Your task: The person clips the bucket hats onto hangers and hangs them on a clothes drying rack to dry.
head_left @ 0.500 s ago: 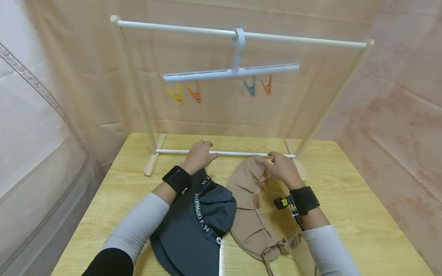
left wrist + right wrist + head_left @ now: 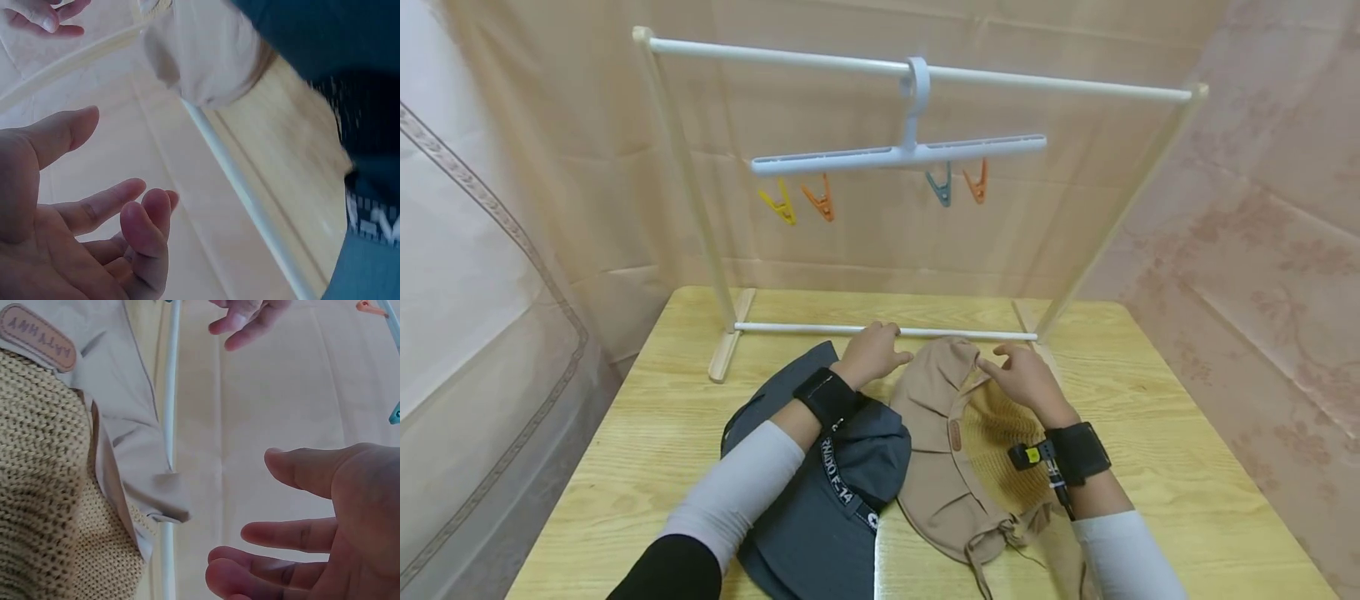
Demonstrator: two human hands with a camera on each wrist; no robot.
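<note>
Your left hand (image 2: 874, 352) hovers with loosely spread, empty fingers between the dark grey lettered cap (image 2: 820, 492) and the beige cloth sun hat (image 2: 940, 433) lying on the wooden table (image 2: 625, 433). Your right hand (image 2: 1026, 379), fingers relaxed and apart, holds nothing above the hat's brim.

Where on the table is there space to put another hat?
Bare table lies left of the grey hat, and right of the tan hat toward the far edge. The middle is crowded: both hats, both hands and the rack's bottom bar.
</note>
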